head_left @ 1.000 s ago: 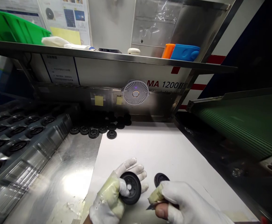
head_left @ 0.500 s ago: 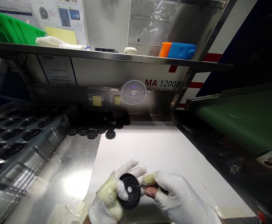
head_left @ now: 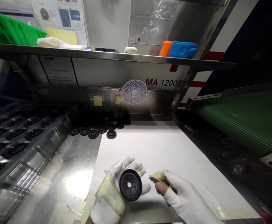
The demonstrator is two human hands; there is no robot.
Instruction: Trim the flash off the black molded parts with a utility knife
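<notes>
Holding black round rubber disc (head_left: 130,185) in left white-gloved hand (head_left: 111,193), fingers spread behind rim, above near part of white paper sheet (head_left: 164,146). Disc facing wearer, central hole showing; round, no long axis. Right white-gloved hand (head_left: 184,196) pinching small metal blade (head_left: 154,179), tip pointing left, just apart from disc. Firm rim grip steadying disc best. Black discs (head_left: 93,134) lying in far row.

the small blade (head_left: 153,179) in the right hand (head_left: 182,196) is mostly hidden by the gloved fingers, and what seems to be its tip is too small to make out. the back of the black disc (head_left: 130,185) is covered by the left hand (head_left: 109,193). both forearms are cut off by the bottom edge, and the far pile of discs (head_left: 117,119) is lost in shadow.
</notes>
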